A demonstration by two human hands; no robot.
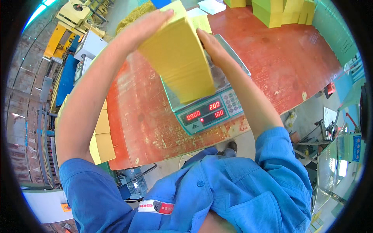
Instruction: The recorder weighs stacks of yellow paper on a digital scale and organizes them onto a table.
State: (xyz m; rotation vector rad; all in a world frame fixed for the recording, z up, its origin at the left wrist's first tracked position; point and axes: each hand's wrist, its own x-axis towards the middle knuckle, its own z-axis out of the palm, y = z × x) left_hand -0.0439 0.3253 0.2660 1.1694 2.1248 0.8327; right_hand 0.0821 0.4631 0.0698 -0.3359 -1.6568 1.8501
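Observation:
A thick stack of yellow paper [178,58] stands between my hands, tilted over the pan of a digital scale [204,113]. My left hand [152,25] presses along the stack's upper left side with its fingers over the top edge. On the opposite side my right hand [211,46] grips the stack near its upper right edge, and part of its fingers is hidden behind the paper. The stack's lower end is over the pan's near part; whether it touches the pan I cannot tell. Red digits glow on the scale's display, with a keypad at their right.
The scale stands on a worn red table [136,128]. More yellow paper stacks [281,13] are at the far right, others [101,141] by the left edge. White sheets [211,6] and a heap of yellow shreds [134,16] lie at the back. A green perforated panel [336,35] borders the right side.

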